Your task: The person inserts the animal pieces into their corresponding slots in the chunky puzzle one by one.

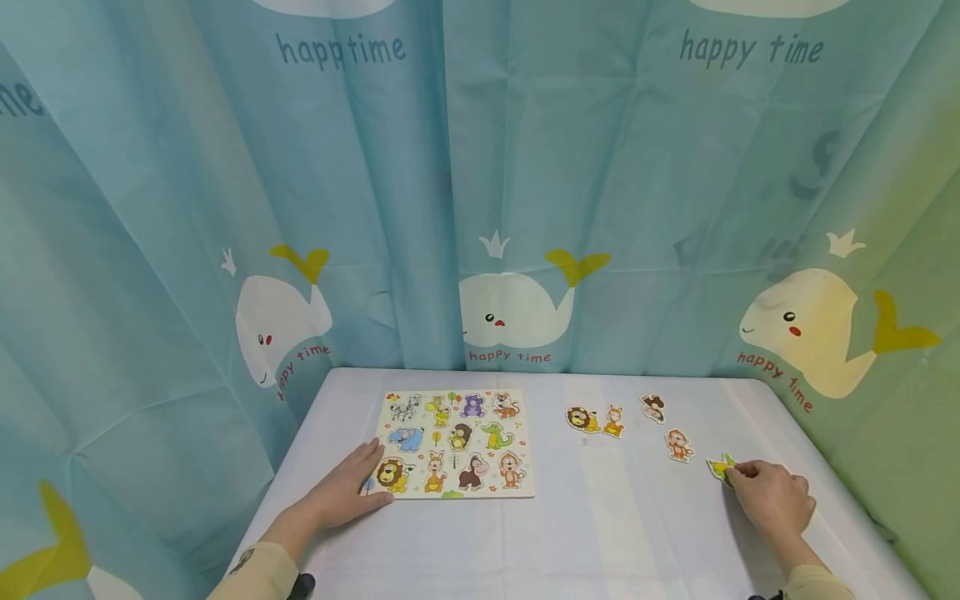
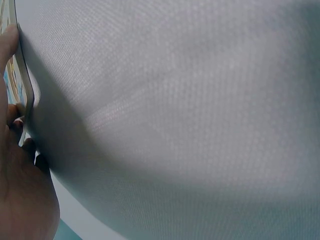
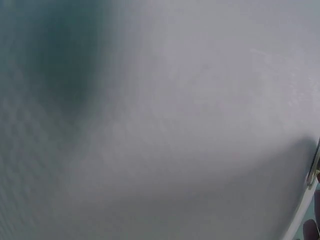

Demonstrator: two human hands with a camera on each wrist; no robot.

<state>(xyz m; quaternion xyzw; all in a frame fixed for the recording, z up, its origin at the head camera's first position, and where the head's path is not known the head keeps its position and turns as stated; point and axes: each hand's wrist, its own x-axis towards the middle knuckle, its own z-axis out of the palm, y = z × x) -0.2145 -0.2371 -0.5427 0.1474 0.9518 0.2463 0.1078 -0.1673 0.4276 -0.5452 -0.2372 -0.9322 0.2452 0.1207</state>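
At the left of the table lies a flat animal puzzle board [image 1: 480,492]. My left hand [image 1: 348,487] holds its near left corner, thumb at the front edge and fingers along the left side. In the left wrist view, the board's edge [image 2: 30,90] shows beside the thumb. Over on the right, my right hand [image 1: 772,498] pinches a green-and-yellow puzzle piece [image 1: 720,468], partly hidden by the fingers. Nearest to that hand is a monkey piece [image 1: 678,445]. Only a sliver of the pinched piece [image 3: 313,170] shows in the right wrist view.
Between board and right hand lie a lion piece [image 1: 581,419], a kangaroo piece [image 1: 614,421] and a dark brown animal piece [image 1: 652,407]. A white cloth covers the table [image 1: 600,542]. Blue curtains [image 1: 405,208] with whale prints hang behind and at both sides.
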